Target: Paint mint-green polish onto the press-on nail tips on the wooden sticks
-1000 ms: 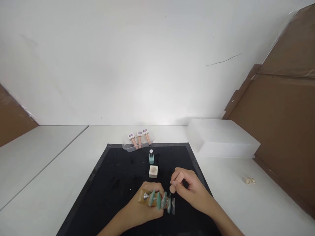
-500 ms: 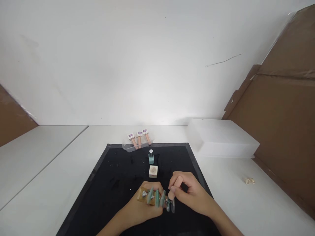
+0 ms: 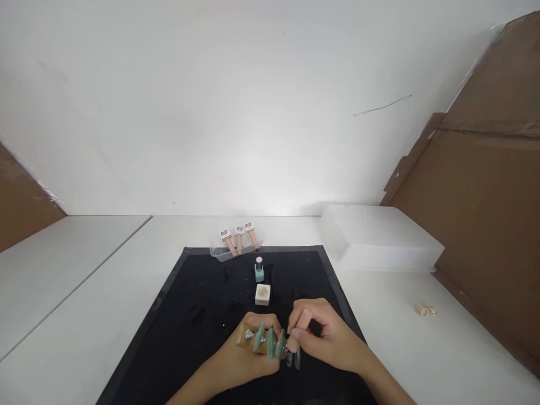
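My left hand [image 3: 253,354] is wrapped round a yellowish-brown stand [image 3: 244,336] that carries several nail tips. Three of the tips [image 3: 270,342] are green, and those at the right end [image 3: 297,359] look clear. Between the thumb and fingers of my right hand [image 3: 323,334] is a pinkish cap [image 3: 304,319], its lower end right at the nail tips. Whatever is under the cap is hidden. Beyond my hands, a white square pot [image 3: 262,294] sits on the black mat, with a light-blue polish bottle [image 3: 259,271] standing behind it.
At the far edge of the black mat [image 3: 202,287], a clear tray [image 3: 222,256] holds three pink bottles with white square ends [image 3: 240,230]. A white box [image 3: 383,242] stands at the back right. Small cream pieces [image 3: 423,310] lie on the white table at the right.
My right hand has lowered slightly with the pinkish cap, which is now tilted a little differently. The stand with nail tips has shifted slightly in my left hand.
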Tool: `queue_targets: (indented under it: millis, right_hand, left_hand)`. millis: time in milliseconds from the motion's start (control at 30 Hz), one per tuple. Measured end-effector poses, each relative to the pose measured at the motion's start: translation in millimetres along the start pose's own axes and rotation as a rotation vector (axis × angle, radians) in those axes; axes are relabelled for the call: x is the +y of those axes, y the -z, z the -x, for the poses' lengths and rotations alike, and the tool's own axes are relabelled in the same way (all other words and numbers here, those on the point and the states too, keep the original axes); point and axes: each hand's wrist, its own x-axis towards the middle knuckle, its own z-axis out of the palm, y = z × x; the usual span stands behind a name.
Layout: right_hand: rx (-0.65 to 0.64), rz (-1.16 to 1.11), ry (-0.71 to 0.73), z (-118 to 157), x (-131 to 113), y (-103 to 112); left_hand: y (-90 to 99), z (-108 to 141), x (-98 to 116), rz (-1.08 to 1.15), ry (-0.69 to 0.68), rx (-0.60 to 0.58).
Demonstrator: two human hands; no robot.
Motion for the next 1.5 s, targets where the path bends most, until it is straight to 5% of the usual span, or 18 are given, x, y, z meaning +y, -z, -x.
queue_targets:
  millis: [200, 333, 533, 767, 933, 1133, 1500]
  right_hand:
    - [0.113, 0.099, -0.108, -1.0, 0.6, 2.5]
    - [0.195, 0.038, -0.018, -1.8, 3.2, 4.3]
    - [0.061, -0.111, 0.128, 0.4, 2.0, 2.5]
    - [0.212, -0.161, -0.006, -0.1, 4.5, 0.8]
    - [0.262, -0.29, 0.039, 1.6, 9.4, 1.3]
    - [0.126, -0.292, 0.068, 1.6, 7.8, -2.8]
    - [0.216, -0.186, 0.047, 1.9, 9.6, -1.8]
  left_hand:
    - [-0.6, -0.1, -4.4, 0.054, -0.027, 0.082]
    - [-1.2, 0.0, -3.8, 0.131, -0.043, 0.073]
    - [-1.1, -3.1, 0.9, 0.218, 0.075, 0.095]
    - [0.2, -6.2, -12.7, 0.678, 0.144, -0.012]
    - [0.4, -3.9, -7.7, 0.855, 0.181, -0.021]
    - [1.1, -2.3, -8.2, 0.93, 0.2, -0.072]
    - [-2.0, -2.2, -20.0, 0.996, 0.188, -0.099]
